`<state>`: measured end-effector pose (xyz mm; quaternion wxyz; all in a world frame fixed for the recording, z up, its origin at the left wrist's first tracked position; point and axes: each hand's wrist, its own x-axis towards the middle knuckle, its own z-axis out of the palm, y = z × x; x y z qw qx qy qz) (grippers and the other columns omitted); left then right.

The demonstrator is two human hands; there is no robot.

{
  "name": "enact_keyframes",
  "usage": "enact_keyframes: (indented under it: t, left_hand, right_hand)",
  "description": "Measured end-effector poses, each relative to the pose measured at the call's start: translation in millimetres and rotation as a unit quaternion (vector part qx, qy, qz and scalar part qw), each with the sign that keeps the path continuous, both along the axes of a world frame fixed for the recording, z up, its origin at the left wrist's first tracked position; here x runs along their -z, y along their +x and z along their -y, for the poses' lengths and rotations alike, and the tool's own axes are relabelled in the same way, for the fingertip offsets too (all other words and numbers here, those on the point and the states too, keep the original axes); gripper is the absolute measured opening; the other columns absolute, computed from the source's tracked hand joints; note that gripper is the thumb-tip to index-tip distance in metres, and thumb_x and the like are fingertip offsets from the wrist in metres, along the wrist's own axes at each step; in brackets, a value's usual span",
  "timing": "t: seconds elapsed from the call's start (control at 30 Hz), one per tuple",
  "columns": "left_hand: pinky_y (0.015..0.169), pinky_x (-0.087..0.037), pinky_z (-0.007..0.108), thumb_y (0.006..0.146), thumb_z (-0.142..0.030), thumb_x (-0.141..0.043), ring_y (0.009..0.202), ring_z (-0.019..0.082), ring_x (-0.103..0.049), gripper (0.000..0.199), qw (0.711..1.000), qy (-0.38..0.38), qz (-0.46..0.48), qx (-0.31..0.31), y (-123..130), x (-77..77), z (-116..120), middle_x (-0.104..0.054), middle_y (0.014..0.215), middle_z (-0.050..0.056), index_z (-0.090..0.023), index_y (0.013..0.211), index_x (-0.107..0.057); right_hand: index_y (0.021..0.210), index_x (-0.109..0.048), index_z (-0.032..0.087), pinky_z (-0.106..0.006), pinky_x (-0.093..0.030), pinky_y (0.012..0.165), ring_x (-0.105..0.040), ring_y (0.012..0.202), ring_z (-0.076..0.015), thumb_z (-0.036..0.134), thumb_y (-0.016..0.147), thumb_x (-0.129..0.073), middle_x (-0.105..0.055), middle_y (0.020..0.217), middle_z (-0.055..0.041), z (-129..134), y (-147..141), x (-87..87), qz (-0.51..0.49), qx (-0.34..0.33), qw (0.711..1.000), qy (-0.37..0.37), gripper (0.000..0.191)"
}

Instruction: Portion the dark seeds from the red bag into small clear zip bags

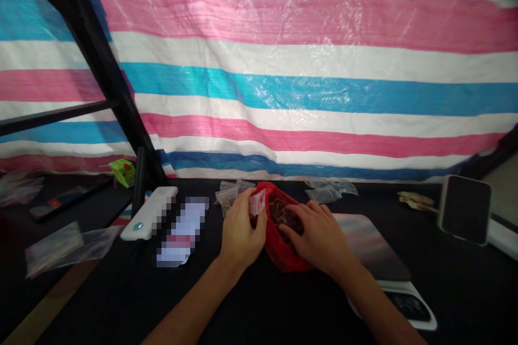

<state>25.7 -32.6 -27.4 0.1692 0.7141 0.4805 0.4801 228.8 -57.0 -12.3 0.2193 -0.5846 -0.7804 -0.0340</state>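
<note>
Right hand in the mouth of the red bag, left hand at its rim

Thumb and fingers of the right hand (313,229) stand parted over the loose brown pieces (279,209) inside the red bag (285,259); whether any piece is gripped, one cannot tell. The left hand (243,229), at the left edge of the red bag, has a small clear bag (258,202) pinched between thumb and fingers.

To handle the pieces well, the person would probably do best to keep the red bag's mouth spread wide, take small pinches, and hold the small bag close to that rim so stray bits drop back inside. A light touch should serve, since the pieces look dry and may crumble.

The brown pieces lie directly under the right hand's fingertips and just right of the left hand, walled in by the red bag. Just right of the red bag, partly behind the right forearm, is a flat scale (376,250) on the black desk (275,310); more clear bags (329,191) lie beyond it to the right.
</note>
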Motion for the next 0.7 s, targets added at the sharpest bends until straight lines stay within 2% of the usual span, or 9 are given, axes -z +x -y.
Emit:
enact_keyframes:
  t: [0.1,0.2,0.3,0.4,0.6,0.7]
  left_hand:
    - [0.101,-0.047,0.045,0.094,-0.018,-0.056,0.115,0.028,-0.064,0.035,0.999,0.038,-0.022,0.007,1,6.8,-4,-0.071,0.125,0.008,-0.024,0.128,-0.062]
    - [0.099,-0.046,0.046,0.088,-0.009,-0.057,0.109,0.028,-0.065,0.036,0.998,0.051,-0.044,-0.018,1,15.2,-9,-0.073,0.117,0.007,-0.023,0.12,-0.066]
    - [0.096,-0.046,0.045,0.085,-0.006,-0.059,0.107,0.027,-0.065,0.036,0.998,0.026,-0.054,-0.018,1,17.8,-12,-0.074,0.115,0.006,-0.021,0.117,-0.067]
    - [0.093,-0.045,0.045,0.085,-0.007,-0.06,0.106,0.028,-0.063,0.034,0.995,0.008,-0.097,-0.005,3,14.8,-10,-0.074,0.111,0.005,-0.022,0.114,-0.068]
    - [0.092,-0.042,0.046,0.09,-0.011,-0.059,0.101,0.029,-0.062,0.017,0.984,0.038,-0.174,0.009,9,11.6,-2,-0.074,0.1,0.006,-0.021,0.1,-0.068]
    - [0.094,-0.042,0.048,0.086,-0.015,-0.066,0.104,0.031,-0.061,0.021,0.984,0.048,-0.173,0.006,10,12.7,0,-0.074,0.105,0.007,-0.02,0.107,-0.068]
  right_hand:
    - [0.108,-0.073,0.025,-0.044,-0.044,0.087,-0.062,0.1,-0.0288,0.032,0.088,-0.075,-0.077,0.104,-0.006,-3,-1,7.6,0.001,-0.003,1.0,-0.015,0.021]
    - [0.114,-0.071,0.025,-0.043,-0.045,0.086,-0.065,0.095,-0.0266,0.029,0.092,-0.069,-0.075,0.102,-0.0055,-3,2,8.1,-0.037,0.017,0.999,-0.011,0.022]
    - [0.122,-0.067,0.026,-0.043,-0.047,0.088,-0.067,0.096,-0.0261,0.03,0.096,-0.064,-0.075,0.107,-0.0052,-1,5,3.2,-0.078,0.019,0.997,0.014,0.027]
    - [0.126,-0.064,0.028,-0.043,-0.049,0.09,-0.067,0.1,-0.0265,0.031,0.096,-0.063,-0.074,0.113,-0.0056,2,4,-1.8,-0.103,-0.008,0.994,0.028,0.03]
    - [0.121,-0.067,0.029,-0.041,-0.051,0.094,-0.069,0.105,-0.0253,0.027,0.092,-0.071,-0.073,0.115,-0.0041,7,-7,-6.9,-0.125,-0.067,0.99,-0.008,0.03]
    - [0.125,-0.066,0.032,-0.036,-0.052,0.094,-0.068,0.108,-0.0225,0.026,0.094,-0.071,-0.071,0.12,-0.0029,8,-11,-7.1,-0.156,-0.1,0.982,-0.025,0.033]
